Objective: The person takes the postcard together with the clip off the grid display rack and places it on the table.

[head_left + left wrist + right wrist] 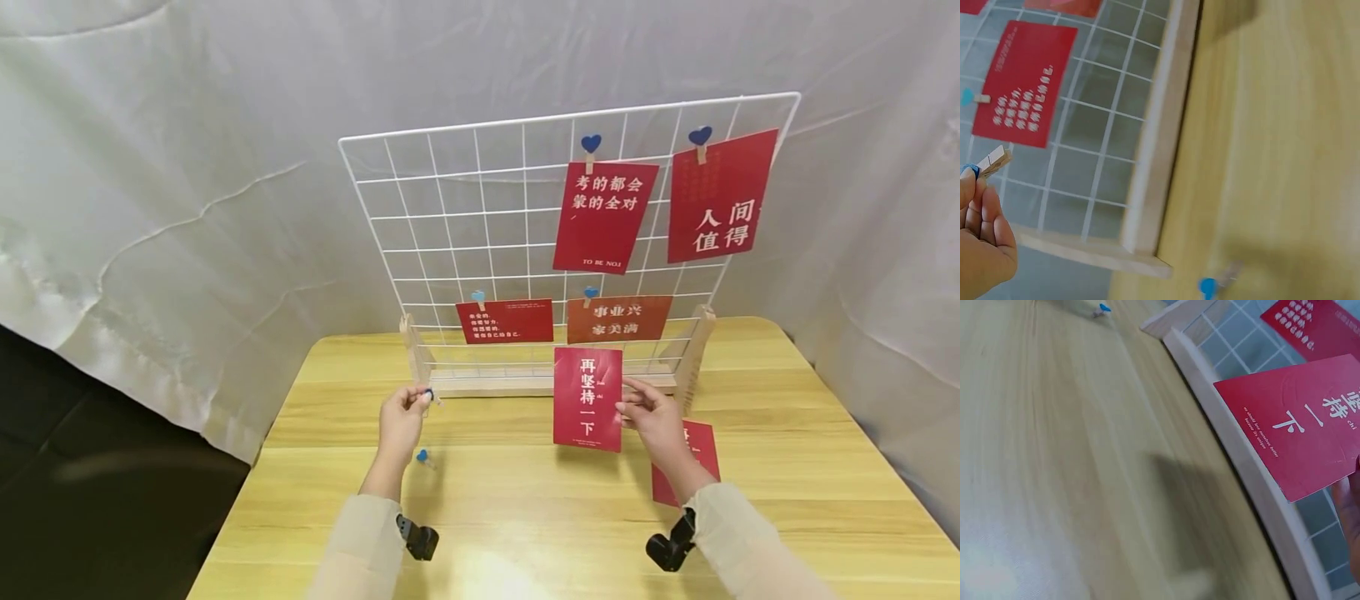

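- The right hand point(658, 421) pinches a red card point(588, 399) by its right edge, fingers and thumb pressed together on it. The card stands upright above the wooden table point(525, 517), just in front of the wire grid's point(450, 217) wooden base point(487, 382).
- The left hand point(402, 419) — at about 9 o'clock from the card — pinches a small wooden clip with a blue heart point(985, 164) between its fingertips.
- Another blue-heart clip point(423, 456) lies on the table at 6 o'clock from the left hand, not touching it.
- A second red card point(701, 454) lies flat on the table under the right wrist, partly hidden.
- Four red cards hang clipped on the grid: two low ones point(505, 321) point(618, 318) at 12 o'clock from the held card — the right one is partly covered by it — and two tall ones point(604, 217) point(722, 194) higher up.
- A white cloth point(187, 167) hangs behind everything.
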Tool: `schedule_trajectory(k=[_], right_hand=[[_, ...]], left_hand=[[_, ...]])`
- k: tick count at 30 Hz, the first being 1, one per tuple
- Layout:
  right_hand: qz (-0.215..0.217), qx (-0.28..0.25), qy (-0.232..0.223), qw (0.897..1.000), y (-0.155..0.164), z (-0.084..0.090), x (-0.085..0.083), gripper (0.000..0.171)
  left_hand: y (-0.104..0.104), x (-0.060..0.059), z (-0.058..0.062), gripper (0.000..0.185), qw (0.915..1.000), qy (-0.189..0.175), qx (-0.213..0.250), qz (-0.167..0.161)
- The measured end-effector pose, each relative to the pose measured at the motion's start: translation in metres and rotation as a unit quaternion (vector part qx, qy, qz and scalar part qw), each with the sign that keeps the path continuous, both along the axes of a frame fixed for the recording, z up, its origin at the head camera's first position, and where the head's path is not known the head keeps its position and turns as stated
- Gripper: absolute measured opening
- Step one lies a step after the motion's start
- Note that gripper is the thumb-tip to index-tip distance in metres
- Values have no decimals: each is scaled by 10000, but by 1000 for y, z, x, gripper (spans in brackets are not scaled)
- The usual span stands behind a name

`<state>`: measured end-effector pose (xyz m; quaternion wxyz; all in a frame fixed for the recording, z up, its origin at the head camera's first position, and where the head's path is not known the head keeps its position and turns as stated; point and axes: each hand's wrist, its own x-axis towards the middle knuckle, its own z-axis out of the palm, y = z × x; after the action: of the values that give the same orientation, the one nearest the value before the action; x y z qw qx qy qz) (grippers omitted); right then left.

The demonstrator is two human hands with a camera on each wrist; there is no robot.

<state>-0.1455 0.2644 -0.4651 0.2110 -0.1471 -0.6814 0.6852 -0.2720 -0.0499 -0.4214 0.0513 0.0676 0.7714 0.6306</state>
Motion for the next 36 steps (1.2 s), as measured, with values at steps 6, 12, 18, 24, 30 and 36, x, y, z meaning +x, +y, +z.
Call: schedule_trajectory(k=[6,12,18,24,30,36], right_hand=[[139,-313,185,9992,20,-46,-2,40],[4,-209,-273,9994,17,-53,5,41],[-74,-243,-534,9982,10,-50,15,40],[-244,-164,-1144,9930,2,-41,21,42],[-191,-87,-1619,9866,1,-39,24,42],[-147,-230,-1804,9832,5,-46,26,42]], left_hand=[[-12,12,-18,12,9998,-25,48,189],[-28,19,-33,19,9972,-587,-299,349],[-41,24,-47,21,9954,-757,-372,452],[-48,26,-65,24,9923,-1058,-336,543],[-51,28,-82,25,9861,-1480,-204,733],[-54,29,-94,22,9827,-1633,-364,794]])
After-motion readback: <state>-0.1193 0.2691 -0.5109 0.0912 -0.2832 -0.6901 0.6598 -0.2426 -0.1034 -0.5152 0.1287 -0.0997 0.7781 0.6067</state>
